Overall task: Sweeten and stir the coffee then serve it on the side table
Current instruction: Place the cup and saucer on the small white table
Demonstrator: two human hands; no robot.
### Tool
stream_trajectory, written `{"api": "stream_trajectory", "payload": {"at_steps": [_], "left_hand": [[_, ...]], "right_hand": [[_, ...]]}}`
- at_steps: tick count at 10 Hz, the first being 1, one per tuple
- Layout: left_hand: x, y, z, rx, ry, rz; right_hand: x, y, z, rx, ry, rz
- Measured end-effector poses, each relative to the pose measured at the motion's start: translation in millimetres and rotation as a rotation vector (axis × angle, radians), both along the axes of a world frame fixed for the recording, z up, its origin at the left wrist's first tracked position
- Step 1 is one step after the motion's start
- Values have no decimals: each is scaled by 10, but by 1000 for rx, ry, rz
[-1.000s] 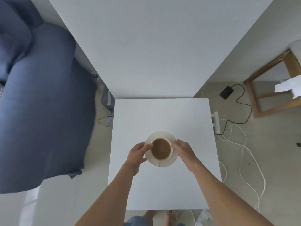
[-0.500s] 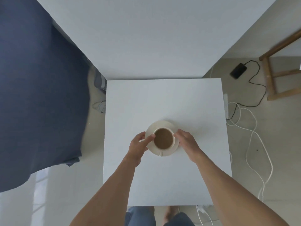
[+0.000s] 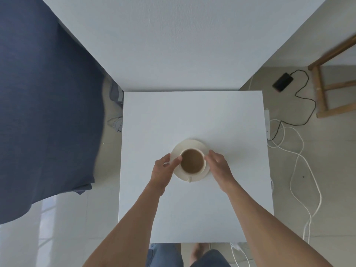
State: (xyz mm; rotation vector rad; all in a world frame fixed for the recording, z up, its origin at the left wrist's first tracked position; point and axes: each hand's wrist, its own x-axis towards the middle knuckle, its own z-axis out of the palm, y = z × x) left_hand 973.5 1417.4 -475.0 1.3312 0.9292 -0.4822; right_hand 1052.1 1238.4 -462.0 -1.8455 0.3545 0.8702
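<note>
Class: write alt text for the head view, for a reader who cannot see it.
From above, a left hand and right hand grip the saucer under a cup of coffee on a white side table. Blue fabric seat at left; cables and a phone on the floor at right.

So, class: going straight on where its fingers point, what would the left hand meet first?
The round cream ceramic coffee cup, on the cream saucer the left hand grips; gap unclear.
</note>
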Motion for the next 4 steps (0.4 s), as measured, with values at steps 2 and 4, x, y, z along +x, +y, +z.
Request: {"api": "stream_trajectory", "payload": {"at_steps": [2,4], "left_hand": [[1,-46,-37,14,-8,43],[3,-123,140,110,61,121]], "right_hand": [[-40,5,8,-36,14,-8],[-87,-57,54,-118,30,115]]}}
